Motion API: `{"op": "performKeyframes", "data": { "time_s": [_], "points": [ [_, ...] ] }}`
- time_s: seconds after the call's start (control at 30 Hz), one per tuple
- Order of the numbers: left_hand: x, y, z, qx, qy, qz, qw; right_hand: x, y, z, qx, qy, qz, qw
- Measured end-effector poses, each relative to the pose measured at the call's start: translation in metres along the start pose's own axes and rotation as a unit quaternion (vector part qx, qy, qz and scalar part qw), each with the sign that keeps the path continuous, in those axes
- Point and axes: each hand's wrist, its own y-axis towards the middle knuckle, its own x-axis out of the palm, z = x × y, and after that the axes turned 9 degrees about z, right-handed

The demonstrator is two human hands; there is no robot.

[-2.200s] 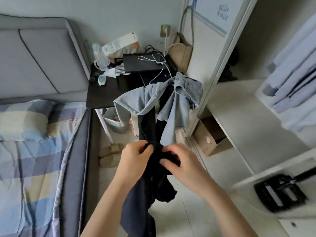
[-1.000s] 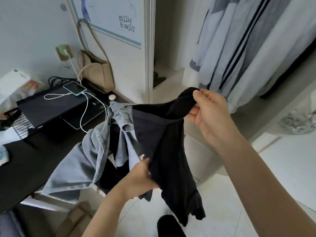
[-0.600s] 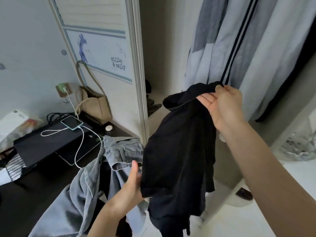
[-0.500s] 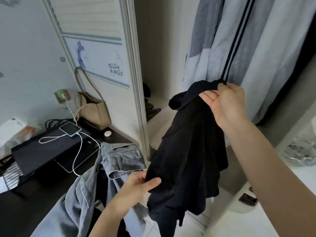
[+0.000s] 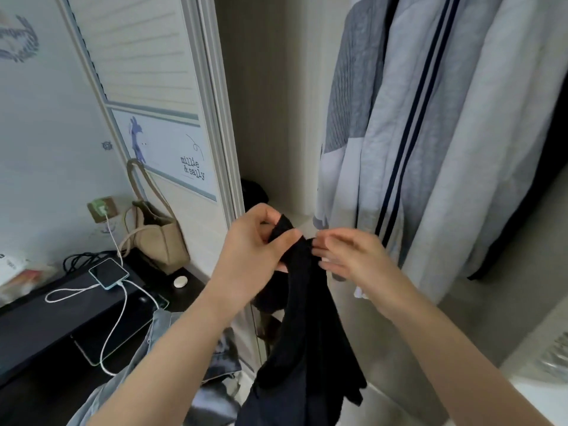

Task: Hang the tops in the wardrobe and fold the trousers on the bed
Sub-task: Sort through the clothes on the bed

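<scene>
Left hand (image 5: 255, 250) grips the black top (image 5: 307, 327) by its upper edge at the open wardrobe (image 5: 264, 103); right hand (image 5: 353, 259) pinches alongside. Hanging step underway; next needs a hanger, none visible.

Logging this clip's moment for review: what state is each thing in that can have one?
black garment: bunched, hanging from both hands, not hung
left hand: grips the garment's top
right hand: fingers on the garment's top edge
hanging tops: hung in the wardrobe
wardrobe door: open
phone: plugged into its white cable
denim garment: draped, unfolded
</scene>
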Motion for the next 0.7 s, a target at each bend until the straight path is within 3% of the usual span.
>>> {"op": "performKeyframes", "data": {
  "time_s": [0.17,0.27,0.37,0.47,0.57,0.7],
  "points": [
    [0.022,0.042,0.003,0.087,0.103,0.024,0.991,0.0,0.003,-0.002,-0.101,-0.096,-0.073,0.988],
    [0.026,0.058,0.004,0.143,0.168,-0.001,0.975,0.008,0.015,0.01,-0.136,-0.147,-0.032,0.979],
    [0.024,0.067,0.005,0.166,0.203,-0.06,0.963,0.014,0.023,0.009,-0.226,-0.177,0.048,0.957],
    [0.014,0.074,0.01,0.138,0.171,-0.1,0.97,0.019,0.036,-0.007,-0.318,-0.202,0.045,0.925],
    [0.0,0.081,0.012,0.047,0.067,-0.105,0.991,0.03,0.054,-0.019,-0.364,-0.258,0.045,0.894],
    [-0.021,0.091,-0.007,0.014,0.07,-0.124,0.99,0.04,0.075,-0.029,-0.362,-0.242,0.075,0.897]
  ]
}}
